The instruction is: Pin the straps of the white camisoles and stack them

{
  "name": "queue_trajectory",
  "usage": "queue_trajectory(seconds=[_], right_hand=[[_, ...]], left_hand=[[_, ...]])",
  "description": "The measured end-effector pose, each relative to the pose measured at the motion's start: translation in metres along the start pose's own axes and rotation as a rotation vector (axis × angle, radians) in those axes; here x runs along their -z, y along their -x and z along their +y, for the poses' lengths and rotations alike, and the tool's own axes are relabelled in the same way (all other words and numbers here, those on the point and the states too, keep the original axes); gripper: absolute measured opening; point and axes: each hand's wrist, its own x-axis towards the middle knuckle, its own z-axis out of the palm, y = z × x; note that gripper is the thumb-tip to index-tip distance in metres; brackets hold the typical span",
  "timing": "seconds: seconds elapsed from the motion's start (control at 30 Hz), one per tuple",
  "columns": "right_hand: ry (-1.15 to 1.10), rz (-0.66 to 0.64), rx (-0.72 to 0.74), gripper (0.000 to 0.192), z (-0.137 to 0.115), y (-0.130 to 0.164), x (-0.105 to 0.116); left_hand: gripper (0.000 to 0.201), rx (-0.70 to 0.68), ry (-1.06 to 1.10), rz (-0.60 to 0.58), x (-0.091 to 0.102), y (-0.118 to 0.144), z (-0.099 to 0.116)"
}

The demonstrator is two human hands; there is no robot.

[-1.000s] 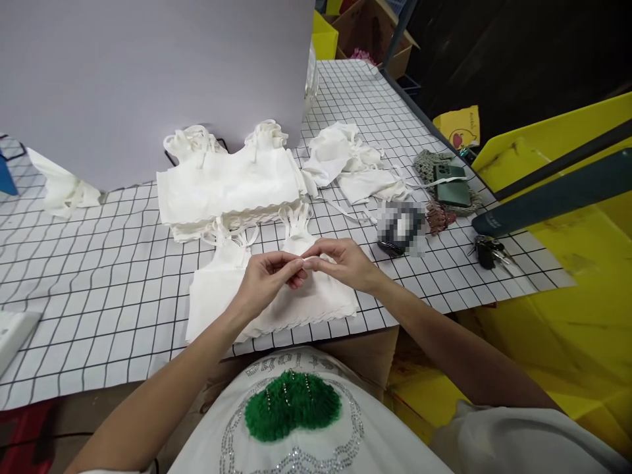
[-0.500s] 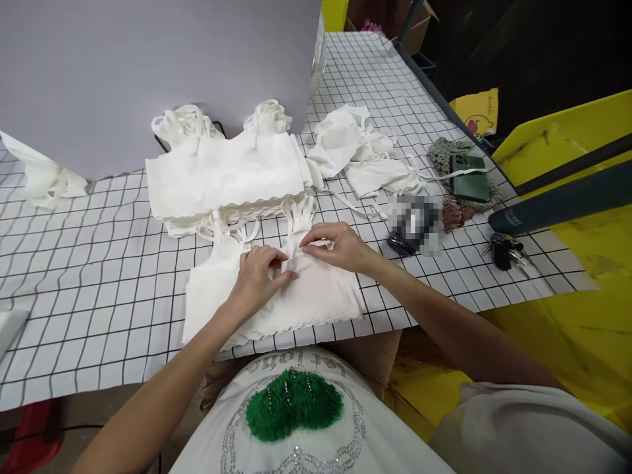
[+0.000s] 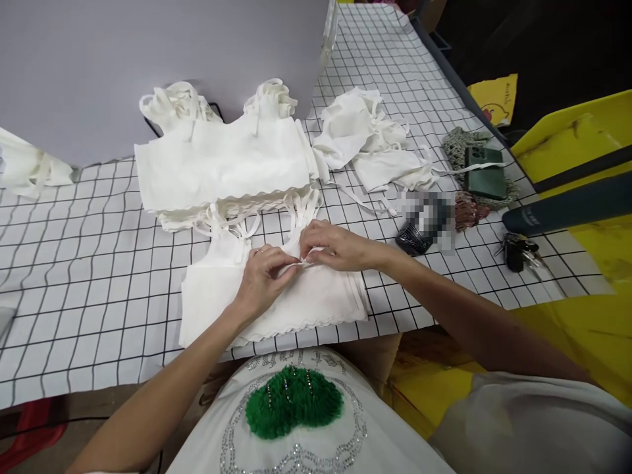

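A stack of white strappy tops [image 3: 306,299] lies flat in front of me, scalloped hems toward my body and straps pointing away. My left hand [image 3: 264,276] pinches the upper edge of the topmost one near its middle. Close beside it, my right hand [image 3: 336,245] pinches the same edge at the base of the right strap. The fingertips of both hands nearly meet, and the bit of fabric between them is mostly hidden. Just beyond lies a second, thicker stack of white tops [image 3: 222,161] with bunched straps.
A loose heap of white garments [image 3: 365,135] sits to the right of the far stack. Along the table's right side are a green phone [image 3: 484,172], a dark bottle [image 3: 567,204], keys [image 3: 518,253] and a black coil [image 3: 415,237]. A large grey panel [image 3: 148,59] stands behind.
My left hand has moved slightly right and closed its fingers on the top's edge, meeting my right hand. The view has shifted a little.
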Motion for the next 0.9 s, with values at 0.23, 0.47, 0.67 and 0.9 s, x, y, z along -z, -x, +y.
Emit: queue_trajectory(seconds=[0.23,0.47,0.67,0.9], right_hand=[[-0.002,-0.063,0.058,0.016,-0.003,-0.003,0.005],[-0.006,-0.141,0.052,0.015,-0.007,-0.005,0.011],[0.052,-0.174,0.025,0.016,-0.014,-0.009,0.011],[0.101,-0.137,0.038,0.016,-0.019,-0.012,0.007]], left_hand=[[0.008,-0.001,0.015,-0.046,0.001,0.000,-0.001],[0.008,0.010,0.011,-0.063,0.002,0.000,0.000],[0.008,0.021,-0.025,-0.097,0.002,-0.001,0.000],[0.009,0.019,-0.030,-0.108,0.002,-0.001,-0.001]])
